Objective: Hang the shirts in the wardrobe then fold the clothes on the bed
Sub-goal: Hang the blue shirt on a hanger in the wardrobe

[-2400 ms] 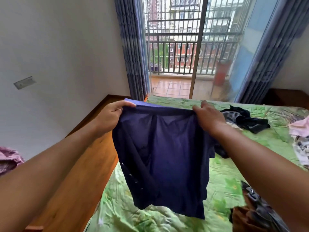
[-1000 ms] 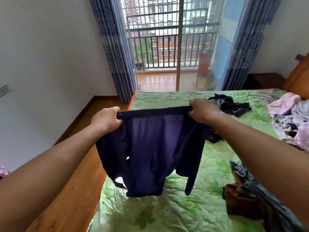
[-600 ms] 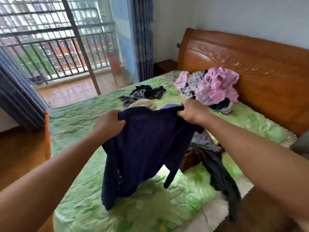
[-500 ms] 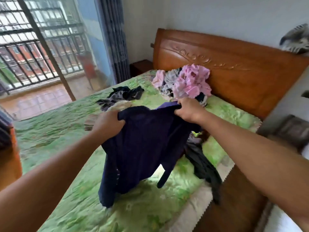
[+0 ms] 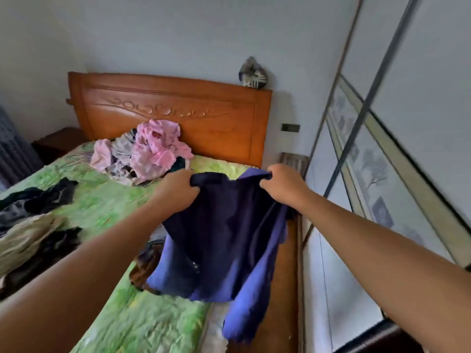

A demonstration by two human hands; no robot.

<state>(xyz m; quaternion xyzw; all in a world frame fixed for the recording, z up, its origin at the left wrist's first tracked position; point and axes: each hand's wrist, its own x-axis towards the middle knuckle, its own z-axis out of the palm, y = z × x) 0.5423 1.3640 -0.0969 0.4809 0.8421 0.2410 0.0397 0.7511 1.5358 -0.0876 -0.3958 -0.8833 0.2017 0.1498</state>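
Item 1. Dark blue shirt (image 5: 224,238): held up in the air over the right edge of the bed (image 5: 107,207). It hangs slack between the two hands, and its lower folds trail over the bed edge and the wooden floor strip (image 5: 286,289) beside the wardrobe doors (image 5: 382,174). The blur hides whether the held edge is collar or hem.

Item 2. Left hand (image 5: 178,192): arm stretched forward from the lower left, back of the hand up, fingers curled tight over the left end of the shirt's top edge.

Item 3. Right hand (image 5: 283,186): arm stretched forward from the lower right, fingers bunched round the right end of the same edge.

Item 4. On the bed:
- pink and grey clothes heap (image 5: 153,151) against the headboard (image 5: 178,115)
- dark garments (image 5: 43,197) at the left
- beige garment (image 5: 28,238) below them
- brown garment (image 5: 145,268), partly behind the shirt

Item 5. Striped object (image 5: 252,72): on top of the headboard at its right end; probably cloth.
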